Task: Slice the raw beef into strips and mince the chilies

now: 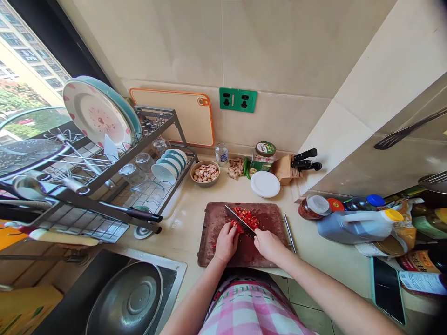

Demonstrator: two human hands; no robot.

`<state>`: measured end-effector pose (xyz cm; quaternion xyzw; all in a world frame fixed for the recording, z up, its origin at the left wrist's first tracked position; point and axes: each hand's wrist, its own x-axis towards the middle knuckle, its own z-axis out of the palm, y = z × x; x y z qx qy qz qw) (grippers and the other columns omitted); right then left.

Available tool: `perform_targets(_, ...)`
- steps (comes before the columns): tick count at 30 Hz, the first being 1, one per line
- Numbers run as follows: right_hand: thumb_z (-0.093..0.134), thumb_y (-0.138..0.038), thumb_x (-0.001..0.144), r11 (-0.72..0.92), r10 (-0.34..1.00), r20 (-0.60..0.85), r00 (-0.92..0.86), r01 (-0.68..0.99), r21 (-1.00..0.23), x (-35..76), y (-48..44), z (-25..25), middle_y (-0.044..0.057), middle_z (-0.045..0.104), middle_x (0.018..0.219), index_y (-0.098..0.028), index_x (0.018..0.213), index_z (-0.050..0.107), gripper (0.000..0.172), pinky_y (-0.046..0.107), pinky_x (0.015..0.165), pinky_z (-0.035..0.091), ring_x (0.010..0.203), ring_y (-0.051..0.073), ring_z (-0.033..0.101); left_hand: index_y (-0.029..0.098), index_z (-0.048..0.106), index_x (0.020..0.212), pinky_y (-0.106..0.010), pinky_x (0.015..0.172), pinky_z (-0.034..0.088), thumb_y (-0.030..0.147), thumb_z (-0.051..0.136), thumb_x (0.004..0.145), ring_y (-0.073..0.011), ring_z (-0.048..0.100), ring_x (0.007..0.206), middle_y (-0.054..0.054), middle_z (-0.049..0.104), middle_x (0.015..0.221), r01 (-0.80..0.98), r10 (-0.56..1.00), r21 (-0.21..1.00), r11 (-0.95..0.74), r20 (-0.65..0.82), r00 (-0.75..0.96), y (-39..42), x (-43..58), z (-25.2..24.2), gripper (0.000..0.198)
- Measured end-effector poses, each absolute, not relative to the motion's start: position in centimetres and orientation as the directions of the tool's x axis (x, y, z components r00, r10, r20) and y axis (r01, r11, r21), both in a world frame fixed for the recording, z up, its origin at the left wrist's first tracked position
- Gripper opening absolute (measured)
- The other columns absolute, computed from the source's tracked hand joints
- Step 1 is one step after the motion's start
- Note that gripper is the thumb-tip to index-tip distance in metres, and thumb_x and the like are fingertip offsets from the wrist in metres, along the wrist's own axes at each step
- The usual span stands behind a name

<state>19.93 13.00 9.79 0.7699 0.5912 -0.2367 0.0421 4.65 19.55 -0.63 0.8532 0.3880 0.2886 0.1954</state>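
A dark brown cutting board [206, 228] lies on the counter right in front of me. Chopped red chili peppers [250, 217] are heaped toward its far side. My right hand [267, 243] is wrapped around the handle of a kitchen knife [240, 224], whose blade slants away to the left across the board, beside the pieces. On the near side of the blade, my left hand [226, 241] has its fingers curled over red chili pepper, partly hidden beneath them. A bit of red shows at the left edge of that hand.
A bowl of garlic cloves [206, 173], ginger [236, 167], green peppers [246, 167] and a white plate [265, 184] stand behind the board. The dish rack [164, 186] and a sink with a wok [129, 302] are left. Right are a knife block [284, 168], a jug [349, 225] and a phone [387, 288].
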Motion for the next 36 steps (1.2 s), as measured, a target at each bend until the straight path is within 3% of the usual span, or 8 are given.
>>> perform_targets(7, 0.031, -0.025, 0.090, -0.334, 0.874, -0.428, 0.230, 0.924, -0.188, 18.2, 13.9, 7.8, 0.010, 0.068, 0.090, -0.018, 0.101, 0.053, 0.026, 0.026, 0.067, 0.041, 0.083, 0.019, 0.064, 0.021, 0.056, 0.098, -0.033, 0.085, 0.048, 0.019, 0.046, 0.083, -0.0182, 0.053, 0.097, -0.007, 0.054, 0.101, 0.548, 0.792, 0.586, -0.597, 0.321, 0.520, 19.5, 4.7, -0.3, 0.018)
perform_targets(18, 0.037, -0.026, 0.087, -0.276, 0.892, -0.422, 0.161, 0.934, -0.228, 19.7, 12.9, 9.9, 0.008, 0.068, 0.086, -0.020, 0.092, 0.056, 0.021, 0.024, 0.063, 0.039, 0.080, 0.018, 0.064, 0.023, 0.057, 0.098, -0.035, 0.086, 0.048, 0.019, 0.047, 0.083, -0.0183, 0.053, 0.097, -0.006, 0.054, 0.102, 0.539, 0.794, 0.595, -0.596, 0.336, 0.507, 19.5, 4.7, -0.6, 0.019)
perform_targets(22, 0.032, -0.026, 0.090, -0.309, 0.883, -0.427, 0.195, 0.926, -0.218, 18.4, 13.8, 8.3, 0.009, 0.068, 0.089, -0.019, 0.100, 0.054, 0.025, 0.025, 0.065, 0.040, 0.081, 0.019, 0.064, 0.022, 0.057, 0.097, -0.035, 0.088, 0.047, 0.019, 0.045, 0.084, -0.0177, 0.053, 0.099, -0.006, 0.054, 0.102, 0.530, 0.784, 0.593, -0.606, 0.331, 0.526, 19.4, 4.7, -0.4, 0.018)
perform_targets(28, 0.031, -0.026, 0.089, -0.301, 0.898, -0.400, 0.186, 0.922, -0.245, 19.0, 13.8, 8.0, 0.008, 0.068, 0.088, -0.020, 0.099, 0.053, 0.026, 0.024, 0.063, 0.038, 0.081, 0.018, 0.064, 0.020, 0.052, 0.107, -0.036, 0.091, 0.046, 0.024, 0.052, 0.080, -0.0211, 0.049, 0.108, -0.009, 0.048, 0.115, 0.558, 0.805, 0.593, -0.580, 0.317, 0.501, 19.2, 4.0, 0.0, 0.028)
perform_targets(36, 0.034, -0.027, 0.087, -0.258, 0.908, -0.395, 0.143, 0.931, -0.257, 20.0, 12.3, 10.3, 0.007, 0.068, 0.081, -0.021, 0.091, 0.055, 0.022, 0.024, 0.057, 0.034, 0.075, 0.020, 0.064, 0.021, 0.054, 0.095, -0.037, 0.088, 0.047, 0.025, 0.048, 0.083, -0.0198, 0.053, 0.099, -0.008, 0.054, 0.104, 0.567, 0.801, 0.572, -0.593, 0.344, 0.490, 19.0, 4.2, -0.5, 0.015)
